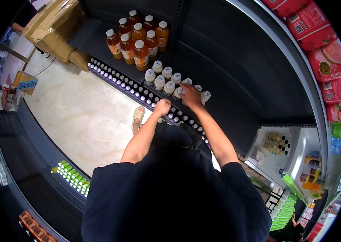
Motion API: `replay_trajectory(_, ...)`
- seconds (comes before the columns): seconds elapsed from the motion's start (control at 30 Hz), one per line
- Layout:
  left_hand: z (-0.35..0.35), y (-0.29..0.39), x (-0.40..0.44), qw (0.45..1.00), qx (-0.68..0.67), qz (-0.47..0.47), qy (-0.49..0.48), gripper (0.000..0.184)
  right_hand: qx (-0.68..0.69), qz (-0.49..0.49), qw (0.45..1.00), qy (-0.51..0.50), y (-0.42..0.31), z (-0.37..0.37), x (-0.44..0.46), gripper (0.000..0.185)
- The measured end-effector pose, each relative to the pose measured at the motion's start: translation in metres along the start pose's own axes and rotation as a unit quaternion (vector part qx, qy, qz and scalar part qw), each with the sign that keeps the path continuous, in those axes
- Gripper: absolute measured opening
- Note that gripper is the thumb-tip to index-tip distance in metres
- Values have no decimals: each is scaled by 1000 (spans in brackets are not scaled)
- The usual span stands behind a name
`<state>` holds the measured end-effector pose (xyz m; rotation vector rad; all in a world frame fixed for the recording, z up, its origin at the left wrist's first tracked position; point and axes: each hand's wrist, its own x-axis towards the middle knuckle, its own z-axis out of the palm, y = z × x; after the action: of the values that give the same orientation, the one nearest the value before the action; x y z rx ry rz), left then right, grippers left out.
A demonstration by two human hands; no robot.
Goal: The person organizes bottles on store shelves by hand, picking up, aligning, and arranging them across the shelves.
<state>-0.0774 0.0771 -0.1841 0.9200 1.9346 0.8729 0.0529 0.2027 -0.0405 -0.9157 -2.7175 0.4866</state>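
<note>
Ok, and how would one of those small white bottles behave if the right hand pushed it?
The small white bottles look stiff-walled, so one would probably slide rather than fold. They stand close together, so a push may jostle neighbours. Their rounded sides suggest one could roll if toppled on the dark shelf.

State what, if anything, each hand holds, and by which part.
The right hand has its fingers at the cap end of a white bottle; whether they grip it cannot be told. The left hand is curled, with nothing visible in it.
</note>
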Motion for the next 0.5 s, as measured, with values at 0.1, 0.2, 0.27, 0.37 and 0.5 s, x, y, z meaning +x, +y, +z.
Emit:
replay_trajectory(0.1, 2, -19, -11, 964, 143, -10, -223, 44, 25, 20, 999, -41, -1, 5, 5, 43)
replay_trajectory(0.2, -11, 6, -20, 950, 201, -8, -238, 74, 17, 20, 998, -49, 1, 9, 5, 41)
replay_trajectory(0.27, -8, 7, -19, 964, 211, 20, -162, 70, 16, 30, 998, -59, -3, 8, 3, 42)
replay_trajectory(0.37, -6, 18, -29, 959, 227, 107, -131, 71, 21, 32, 998, -57, -9, 4, -7, 42)
replay_trajectory(0.5, -7, 46, -45, 951, 245, 113, -150, 73, 26, 46, 998, -43, -11, 8, -8, 42)
